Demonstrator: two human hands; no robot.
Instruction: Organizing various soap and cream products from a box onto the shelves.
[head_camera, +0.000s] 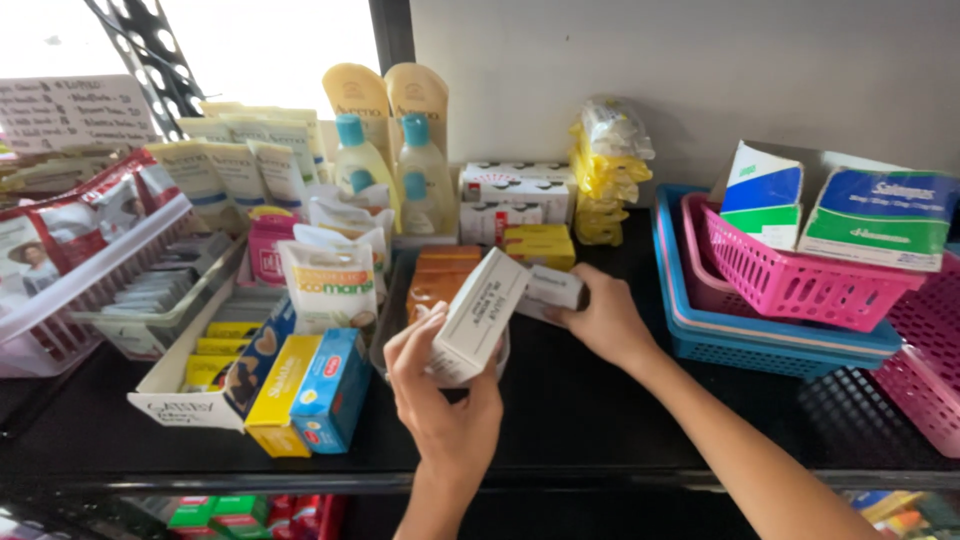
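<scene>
My left hand grips a white oblong carton, tilted, above the front middle of the black shelf. Just behind it my right hand holds a smaller white carton by its right end. The two cartons nearly touch. Beneath and behind them lie orange boxes and yellow boxes. A clear container under the larger carton is mostly hidden.
Stacked pink basket and blue basket at right hold blue-green-white boxes. A yellow box and a blue box stand front left by an open white display carton. Lotion tubes, bottles and pouches crowd the back.
</scene>
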